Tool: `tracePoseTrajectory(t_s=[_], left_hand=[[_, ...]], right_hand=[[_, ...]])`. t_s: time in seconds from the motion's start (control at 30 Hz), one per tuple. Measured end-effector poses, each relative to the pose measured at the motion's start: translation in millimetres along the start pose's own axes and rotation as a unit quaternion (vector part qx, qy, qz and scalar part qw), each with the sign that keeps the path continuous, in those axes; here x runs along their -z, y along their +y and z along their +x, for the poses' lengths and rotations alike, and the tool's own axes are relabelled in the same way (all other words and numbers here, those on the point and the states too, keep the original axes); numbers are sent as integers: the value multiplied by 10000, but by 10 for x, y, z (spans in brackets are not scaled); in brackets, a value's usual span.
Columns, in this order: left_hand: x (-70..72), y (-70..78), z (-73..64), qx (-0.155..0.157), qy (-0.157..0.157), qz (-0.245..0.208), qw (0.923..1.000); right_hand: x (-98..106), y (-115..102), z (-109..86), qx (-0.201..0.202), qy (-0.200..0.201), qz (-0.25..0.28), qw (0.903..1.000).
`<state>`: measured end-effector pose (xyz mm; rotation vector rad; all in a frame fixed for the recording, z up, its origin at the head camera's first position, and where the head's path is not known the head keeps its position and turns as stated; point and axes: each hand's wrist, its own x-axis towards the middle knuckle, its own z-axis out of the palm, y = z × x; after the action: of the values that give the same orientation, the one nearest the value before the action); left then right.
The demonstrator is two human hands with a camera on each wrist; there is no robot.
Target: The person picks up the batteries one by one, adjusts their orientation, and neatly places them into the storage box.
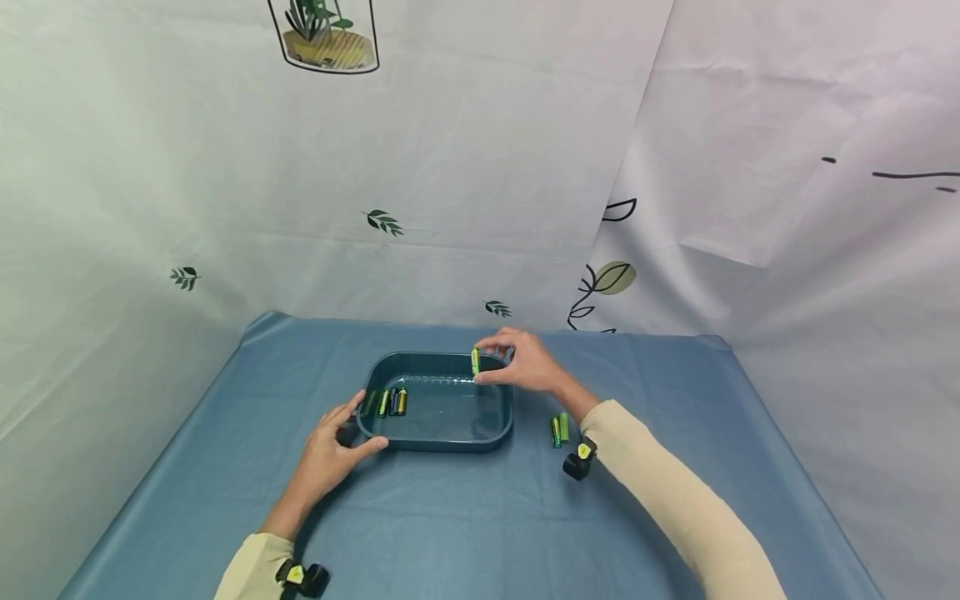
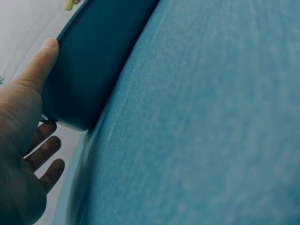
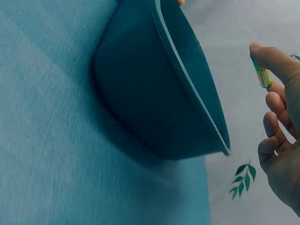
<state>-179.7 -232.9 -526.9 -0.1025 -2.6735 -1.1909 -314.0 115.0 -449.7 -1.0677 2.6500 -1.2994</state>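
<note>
A dark teal tray (image 1: 450,445) stands on the cloth, with several batteries (image 1: 393,402) side by side at its left end. My left hand (image 1: 330,450) grips the tray's near left corner, thumb on the near rim and fingers along the left side. In the left wrist view the thumb (image 2: 40,65) lies against the tray wall. Over the tray's right end, my right hand (image 1: 517,360) pinches a green and yellow battery (image 1: 476,362) between thumb and fingertips. The right wrist view shows this battery (image 3: 262,75) held by its ends, above rim height.
Two more green batteries (image 1: 559,429) lie together on the cloth right of the tray, beside the right wrist. A blue cloth (image 1: 450,525) covers the table. Pale printed sheets (image 1: 450,167) hang behind it and at both sides.
</note>
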Motion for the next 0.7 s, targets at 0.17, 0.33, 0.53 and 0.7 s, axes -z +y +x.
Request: tracePoseTrajectory(t_s=[0.17,0.33,0.53,0.7], left_hand=[[-6,-5,2,50,-10,27,10000],[-14,-15,7,67,-5,57,10000],[-16,-16,6,67,-18,56,10000],[-13,-20,10,62,-22,27,10000]], right_hand=[[-97,-56,33,-106,-23,52,9999],[-182,-129,64,-293,-68,138,9995],[-277,-180,111,-544,-98,197,9983],[-368,-192,145,-559,-136,349,9977]])
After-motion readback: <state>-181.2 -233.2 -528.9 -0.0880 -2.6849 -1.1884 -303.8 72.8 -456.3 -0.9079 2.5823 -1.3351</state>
